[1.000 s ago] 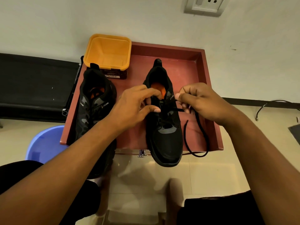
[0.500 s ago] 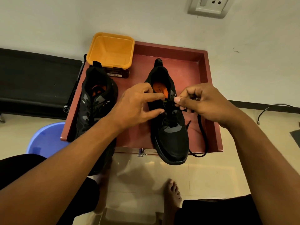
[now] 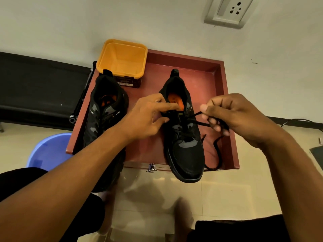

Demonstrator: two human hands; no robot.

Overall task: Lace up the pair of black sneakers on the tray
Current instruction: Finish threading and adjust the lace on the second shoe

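Observation:
Two black sneakers lie on a red-brown tray (image 3: 225, 105), toes toward me. The left sneaker (image 3: 103, 123) sits at the tray's left edge, partly behind my left forearm. The right sneaker (image 3: 185, 149) shows an orange insole, and its toe hangs over the tray's front edge. My left hand (image 3: 148, 116) pinches the tongue and top eyelet area of the right sneaker. My right hand (image 3: 232, 116) grips the black lace (image 3: 197, 114) and draws it taut to the right of the shoe. The lace's loose tail (image 3: 217, 154) curls on the tray.
A yellow square tub (image 3: 122, 56) stands at the tray's back left corner against the wall. A blue plastic bucket (image 3: 47, 151) sits on the floor at left, beside a black bench (image 3: 38, 91). A wall socket (image 3: 229, 11) is above. A cable (image 3: 297, 122) runs at right.
My right hand has pulled the lace out to the right, away from the shoe, so it is now taut. My left hand stays on the tongue. The camera moved closer.

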